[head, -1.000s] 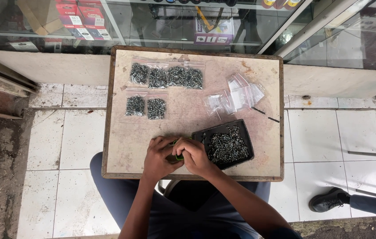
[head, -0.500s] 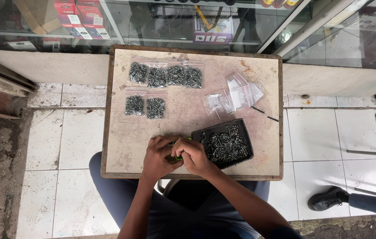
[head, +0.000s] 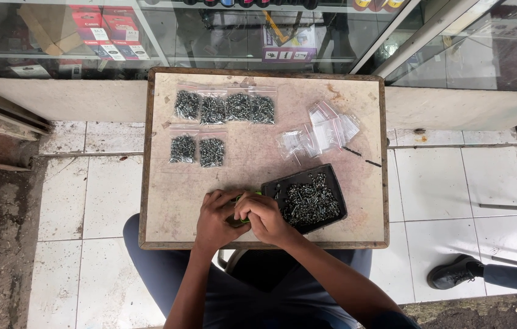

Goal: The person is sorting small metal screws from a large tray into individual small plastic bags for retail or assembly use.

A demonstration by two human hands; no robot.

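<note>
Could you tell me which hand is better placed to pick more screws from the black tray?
Probably the right hand: it lies against the black tray of screws, while the left hand sits farther away.

black tray (head: 331, 183), grey screws (head: 308, 202), beige table (head: 252, 176).

Shopfront, glass display case (head: 210, 36), bagged screws (head: 225, 108)

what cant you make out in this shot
Head view only:
- Small green thing: mostly covered by the left hand and right hand; kind unclear.
- Pieces in the black tray: too small to identify.
- Shoe: its wearer is cut off by the right edge.
</note>
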